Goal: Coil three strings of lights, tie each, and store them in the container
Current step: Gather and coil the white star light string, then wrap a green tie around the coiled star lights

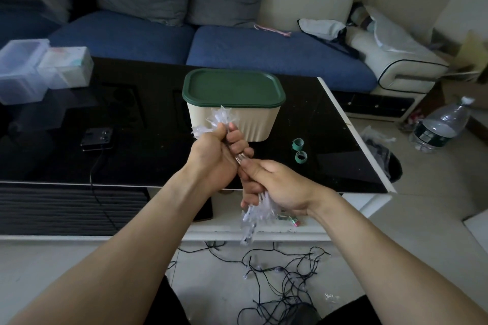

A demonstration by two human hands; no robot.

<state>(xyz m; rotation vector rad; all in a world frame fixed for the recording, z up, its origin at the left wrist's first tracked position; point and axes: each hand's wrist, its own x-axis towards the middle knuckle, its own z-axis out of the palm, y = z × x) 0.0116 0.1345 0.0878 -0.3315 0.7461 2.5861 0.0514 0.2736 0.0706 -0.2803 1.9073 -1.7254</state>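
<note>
At the left of the desk (52, 161) sit a clear bin (21, 71) and a black battery box (97, 138), whose thin wire runs down over the front edge. Nearer the middle stands the container (253, 124), cream with its green lid (233, 88) closed, so it has to be opened before anything goes in.

Just in front of it, held in the air above the desk's front edge, is the coil (260, 203), a bunch of clear plastic lights on fine wire. The left hand (216, 153) has its fingers curled tightly round the upper end, with lights sprouting above the fist. The right hand (274, 182) grips the lower part, thumb pressed toward the bright wire between the two fists, and loose lights hang below it.

The bundle looks very light and springy: the wire is likely to uncoil if the grip slackens, and the little plastic shapes seem brittle and apt to snag. The narrow waist between the hands is probably the best place to hold and tie, squeezing wire and not the lights.

To the right on the desk lie two green ties (299, 152), rolled up and within reach. On the floor below, the dark string (287, 280) lies in a loose tangle, not yet coiled; it looks limp and prone to knotting.
</note>
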